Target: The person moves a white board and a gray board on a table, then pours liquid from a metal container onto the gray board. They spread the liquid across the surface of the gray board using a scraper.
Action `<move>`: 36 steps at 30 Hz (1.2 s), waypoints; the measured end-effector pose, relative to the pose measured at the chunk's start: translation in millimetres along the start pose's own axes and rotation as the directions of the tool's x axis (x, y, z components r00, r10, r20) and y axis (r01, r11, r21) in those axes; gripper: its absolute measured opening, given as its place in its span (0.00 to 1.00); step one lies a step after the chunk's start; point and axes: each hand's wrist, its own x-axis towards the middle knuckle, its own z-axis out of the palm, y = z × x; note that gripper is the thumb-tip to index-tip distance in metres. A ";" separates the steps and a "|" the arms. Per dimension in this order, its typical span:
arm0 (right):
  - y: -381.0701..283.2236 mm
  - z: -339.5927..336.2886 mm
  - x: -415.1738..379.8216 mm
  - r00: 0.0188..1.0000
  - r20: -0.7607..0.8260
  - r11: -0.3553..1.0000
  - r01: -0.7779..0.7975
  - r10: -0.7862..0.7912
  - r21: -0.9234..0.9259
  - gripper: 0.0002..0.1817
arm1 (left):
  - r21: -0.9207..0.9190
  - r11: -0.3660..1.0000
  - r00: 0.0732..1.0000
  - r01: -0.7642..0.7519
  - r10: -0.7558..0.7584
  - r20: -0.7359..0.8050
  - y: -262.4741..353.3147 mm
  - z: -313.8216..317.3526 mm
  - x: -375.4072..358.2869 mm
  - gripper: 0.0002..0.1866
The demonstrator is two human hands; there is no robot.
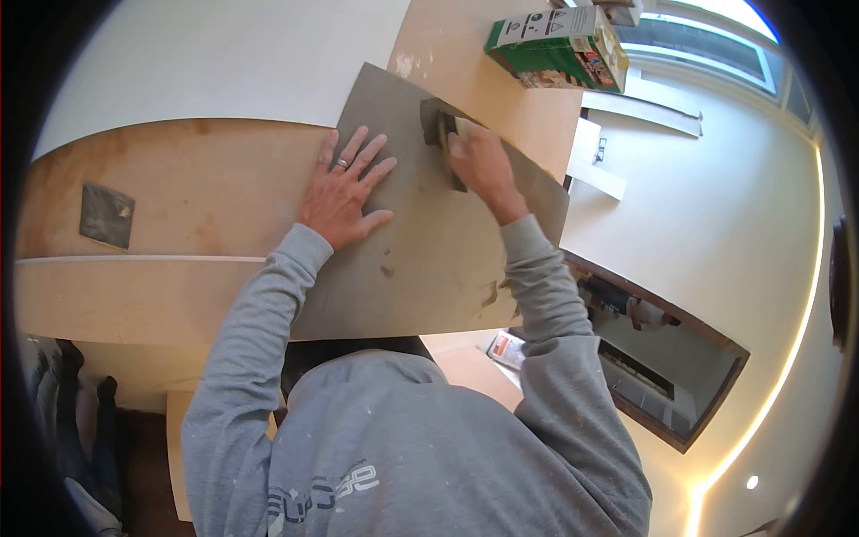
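My left hand lies flat with fingers spread, a ring on one of them, at the left edge of a grey sheet. My right hand is closed around a dark, flat piece with a straight edge, standing tilted on the sheet's upper right part. A dark wet-looking patch shows beside that piece. Several dark smears mark the sheet near its lower right. What the fingers cover of the held piece is hidden.
A green metal can stands beyond the sheet at upper right. A dark square scrap lies on the brown stained board at left. A white panel is behind. A dark-framed mirror is at right.
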 end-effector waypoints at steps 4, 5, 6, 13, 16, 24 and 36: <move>52.5 -7.6 -9.3 0.995 -0.078 0.984 -0.070 0.057 -0.166 0.15 | -0.026 1.000 1.000 0.007 -0.007 -0.002 -0.1 -8.4 -0.4 0.43; 53.7 1.6 -14.6 0.989 -0.016 0.971 -0.148 0.148 -0.187 0.14 | -0.046 0.999 1.000 0.018 -0.019 -0.007 -2.0 -8.0 -2.3 0.43; 52.8 7.5 -18.7 0.970 0.040 0.950 -0.228 0.242 -0.213 0.13 | -0.067 0.997 1.000 0.022 -0.023 -0.013 -3.9 -6.4 -2.6 0.42; 49.4 17.2 -22.1 0.996 -0.041 0.993 -0.087 0.084 -0.081 0.09 | 0.345 0.889 0.937 0.301 -0.209 -0.279 -61.3 -51.0 -11.9 0.30; 55.8 18.4 -23.8 0.996 -0.077 0.998 -0.057 0.054 -0.028 0.08 | 0.409 0.877 0.933 0.253 -0.110 -0.342 -96.3 -61.6 -14.4 0.27; 47.1 2.9 -20.2 0.995 -0.058 0.997 -0.079 0.078 -0.011 0.10 | 0.441 0.898 0.982 0.010 0.074 -0.172 -112.4 -100.2 0.1 0.26; -7.0 14.6 24.0 0.988 -0.149 0.990 -0.013 0.035 0.143 0.17 | -0.290 0.825 0.800 0.485 -0.553 -0.233 32.3 -14.5 -38.5 0.47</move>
